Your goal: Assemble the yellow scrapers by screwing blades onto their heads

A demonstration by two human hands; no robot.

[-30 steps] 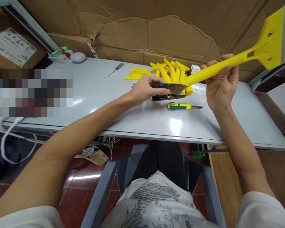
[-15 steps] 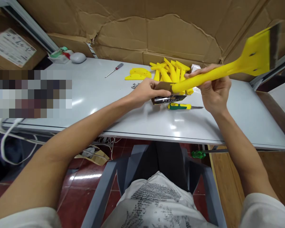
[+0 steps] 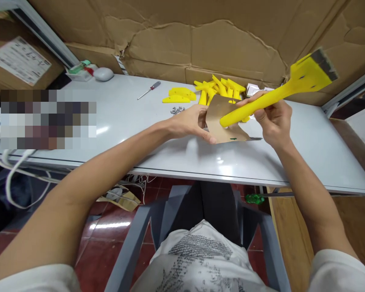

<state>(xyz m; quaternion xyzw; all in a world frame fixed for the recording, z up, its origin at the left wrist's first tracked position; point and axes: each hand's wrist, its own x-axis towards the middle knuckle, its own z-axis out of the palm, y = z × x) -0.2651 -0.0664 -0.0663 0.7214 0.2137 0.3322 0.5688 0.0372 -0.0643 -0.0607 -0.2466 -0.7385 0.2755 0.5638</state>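
Note:
My right hand (image 3: 273,117) grips a yellow scraper (image 3: 261,102) by its handle. The scraper's wide head carries a dark flat blade and points up to the right. Between the thumb and fingers of my left hand (image 3: 190,121) is a brown cardboard card (image 3: 216,111), curved, with its plain side toward me. The butt of the handle lies against the card; whether it passes into a hole there I cannot tell. Behind the card is a pile of yellow scraper handles (image 3: 222,86). A screwdriver shaft (image 3: 256,138) sticks out past the card, its grip hidden.
Left of the pile lie flat yellow pieces (image 3: 179,94), small screws (image 3: 178,110) and a grey-handled screwdriver (image 3: 149,90). A computer mouse (image 3: 103,74) and a small box (image 3: 79,72) stand further left. Cardboard (image 3: 158,44) lines the back of the white table (image 3: 176,158).
The card has turned so its plain brown face shows, covering the green-and-yellow screwdriver grip. The scraper's head has swung lower and to the left, and its tilt has changed.

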